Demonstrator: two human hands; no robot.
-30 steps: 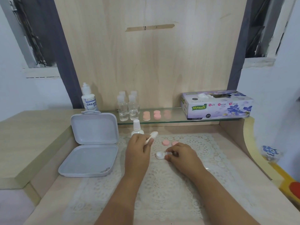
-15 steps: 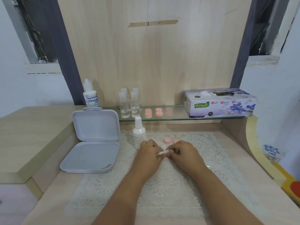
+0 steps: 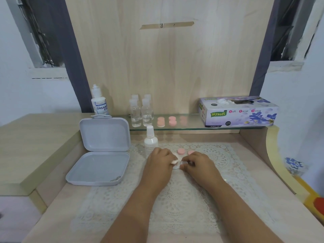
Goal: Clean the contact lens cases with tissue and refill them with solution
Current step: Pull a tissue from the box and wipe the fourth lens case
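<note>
2 labels legible: "Mysoft" tissue box [image 3: 238,112]; "DREAM EYE" bottle [image 3: 100,102]

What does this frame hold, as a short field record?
left hand: pinches folded tissue
right hand: holds white lens case on lace mat
pink caps: on mat behind hands
small white bottle: upright, capped
grey box: lid open
tissue box: on glass shelf
</note>
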